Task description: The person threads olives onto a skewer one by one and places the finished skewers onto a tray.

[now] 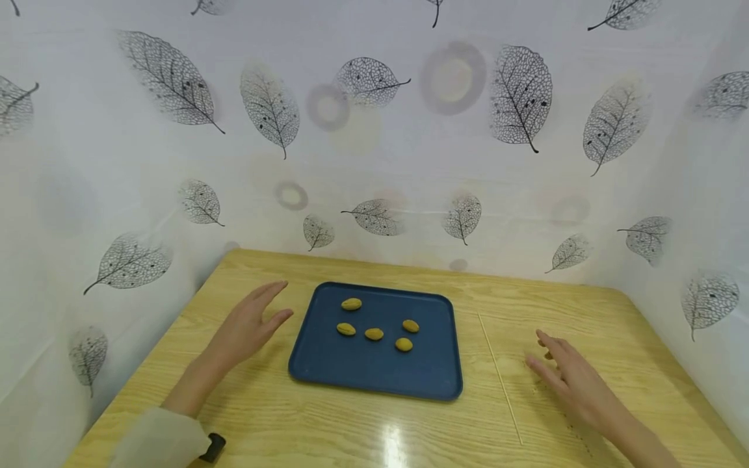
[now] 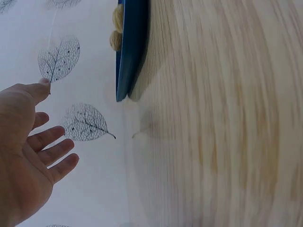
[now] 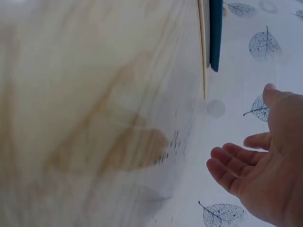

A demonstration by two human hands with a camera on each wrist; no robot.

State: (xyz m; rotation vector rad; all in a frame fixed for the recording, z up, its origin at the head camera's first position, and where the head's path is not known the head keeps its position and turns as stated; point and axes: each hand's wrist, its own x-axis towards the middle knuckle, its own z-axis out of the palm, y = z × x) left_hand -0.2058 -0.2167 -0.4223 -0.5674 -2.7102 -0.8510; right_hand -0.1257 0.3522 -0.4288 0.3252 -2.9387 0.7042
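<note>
A dark blue tray [image 1: 374,370] lies on the wooden table between my two hands. On it are several small yellow-brown ovals, nut-like with grooved surfaces, one of them [image 1: 352,303] toward the back left. My left hand [image 1: 242,328] hovers left of the tray, palm turned inward, fingers spread and holding nothing. To the right of the tray, a thin pale stick [image 1: 500,380] like a skewer lies lengthwise on the table. Beyond that stick, my right hand [image 1: 576,383] is held over the table with fingers loosely bent and nothing in them.
The light wood table [image 1: 328,429] has small dark marks [image 1: 576,432] beneath the right hand. A white curtain [image 1: 404,149] with a leaf print hangs around the back and sides. A dark band [image 1: 213,447] sits by the left sleeve [image 1: 160,439].
</note>
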